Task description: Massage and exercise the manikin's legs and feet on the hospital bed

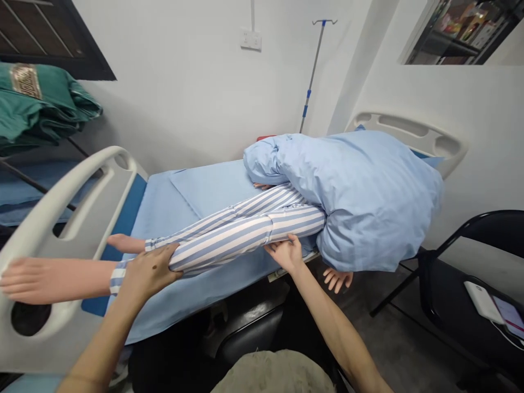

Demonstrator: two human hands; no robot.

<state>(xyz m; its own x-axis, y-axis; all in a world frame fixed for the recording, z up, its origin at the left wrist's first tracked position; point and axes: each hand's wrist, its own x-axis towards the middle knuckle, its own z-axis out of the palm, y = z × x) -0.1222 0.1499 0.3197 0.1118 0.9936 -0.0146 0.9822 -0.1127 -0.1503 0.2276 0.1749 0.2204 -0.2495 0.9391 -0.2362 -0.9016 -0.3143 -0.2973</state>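
While a pale wall fills the background, the bed (pixel 196 188) runs across the view, blue-sheeted, with a cream footboard (pixel 92 180) at the left end. Light-blue quilt (pixel 360 185) heaped over the figure's upper body; one of the figure's hands (pixel 339 278) shows below its near edge. Near leg (pixel 229 240), in blue-and-white stripes, lies along the bed's near side, its bare foot reaching over the footboard; far leg (pixel 208 221) beside it, foot short of the near one. Left hand (pixel 152 270) closed over the near leg's lower shin, gripping the striped cloth. Right hand (pixel 286 254) cupped at the knee from the near side, thumb against the cloth; some fingers hidden beneath, firmness of hold unclear. Black chair (pixel 475 284) at right; on its seat, a white device (pixel 484 302) beside a lit phone (pixel 508 315).
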